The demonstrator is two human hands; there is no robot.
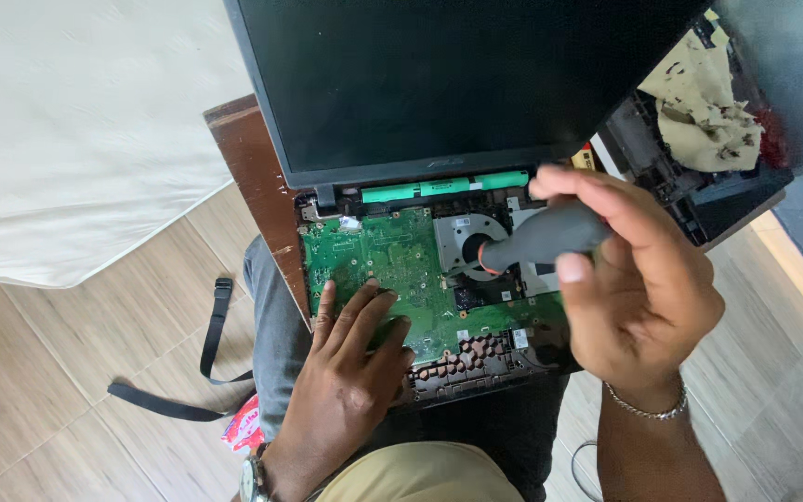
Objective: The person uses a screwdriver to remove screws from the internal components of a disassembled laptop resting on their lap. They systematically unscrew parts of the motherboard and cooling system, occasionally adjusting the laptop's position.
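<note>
A white bed sheet (67,130) fills the far upper left, well apart from both hands, above a wood-look tiled floor (39,372); a brown wooden worktop (253,177) carries an opened laptop (439,84), whose dark screen stands up just beyond the right hand (638,279) and whose stripped base lies under both hands; beyond that hand, to the upper right, a second dark case (699,204) holds a crumpled, stained beige cloth (704,107); the green circuit board (401,270) lies bare in the base, and the left hand (350,367) rests flat on its near left part, fingers spread and gripping nothing; to the right of that hand, the right hand's grip is closed round the grey handle of a screwdriver (541,237), thumb and fingers wrapped about it, the orange collar and tip pointing down at the round cooling fan (462,237) just right of the board's middle; a green bar (443,186) runs along the hinge edge just beyond the tool; a black strap (206,358) lies on the floor left of the left hand, with a red and white wrapper (243,428) near the wrist; a silver bracelet (648,404) circles the right wrist; a wristwatch (253,476) sits on the left.
</note>
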